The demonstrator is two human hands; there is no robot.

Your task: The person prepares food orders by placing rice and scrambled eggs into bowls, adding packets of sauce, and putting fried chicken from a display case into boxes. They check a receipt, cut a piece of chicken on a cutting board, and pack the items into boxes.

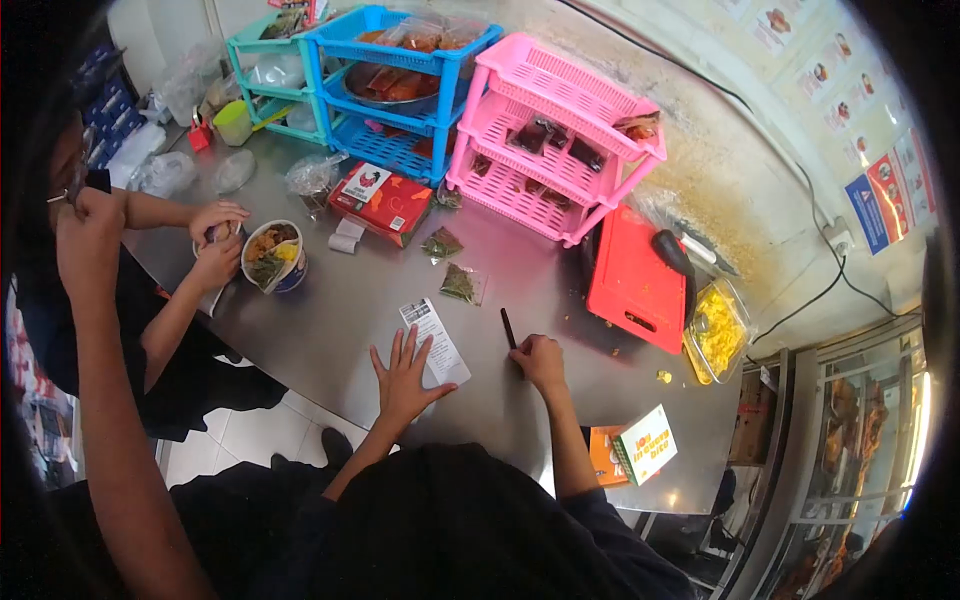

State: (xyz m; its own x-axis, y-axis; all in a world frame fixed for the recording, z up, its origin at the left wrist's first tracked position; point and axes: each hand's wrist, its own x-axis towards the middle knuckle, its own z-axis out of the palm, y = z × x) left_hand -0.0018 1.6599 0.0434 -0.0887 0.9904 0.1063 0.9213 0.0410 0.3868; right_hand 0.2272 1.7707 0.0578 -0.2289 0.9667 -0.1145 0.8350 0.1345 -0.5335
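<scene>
My left hand [404, 388] lies with fingers spread on a printed paper receipt [438, 347], pressing it against the steel table [350, 290]. To its right, my right hand [540, 362] is closed around a slim black pen [507, 325], which points away from me and stays apart from the receipt. Beyond the receipt lie two small clear packets of green herbs, a nearer packet [461, 284] and a farther packet [440, 244]. An orange and white box [645, 445] with printed lettering stands near the table's front edge, right of my right arm.
Pink rack [520, 130], blue rack [400, 60] and red box [380, 203] stand at the back. A red chopping board [640, 285] leans by a tub of yellow food [718, 325]. At left, a co-worker's hands [217, 250] are beside a food bowl [272, 257]; another bare arm [105, 380] rises nearby.
</scene>
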